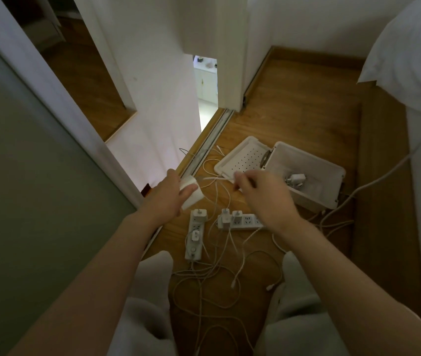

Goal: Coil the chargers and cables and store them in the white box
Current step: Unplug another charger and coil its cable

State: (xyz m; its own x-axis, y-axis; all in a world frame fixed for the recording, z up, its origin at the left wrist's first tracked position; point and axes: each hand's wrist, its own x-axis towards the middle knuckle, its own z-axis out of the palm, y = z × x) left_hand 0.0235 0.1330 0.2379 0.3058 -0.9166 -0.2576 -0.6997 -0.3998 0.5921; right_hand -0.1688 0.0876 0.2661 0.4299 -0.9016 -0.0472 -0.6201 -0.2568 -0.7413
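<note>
Above the wooden floor, the left hand (171, 194) has its grip round a white charger brick (191, 192), while the right hand (258, 191) pinches its cable (217, 179), stretched between them. Coiling seems to be starting (one charger (295, 179) already lies in the white box (314, 201), just beyond the right hand). The next move probably calls for even loops, then a short reach to the box.

We can't ID bits (295, 181) in box (332, 170); left hand (165, 199) hides pt of charger (193, 197); cables (241, 265) cut off at btm.
</note>
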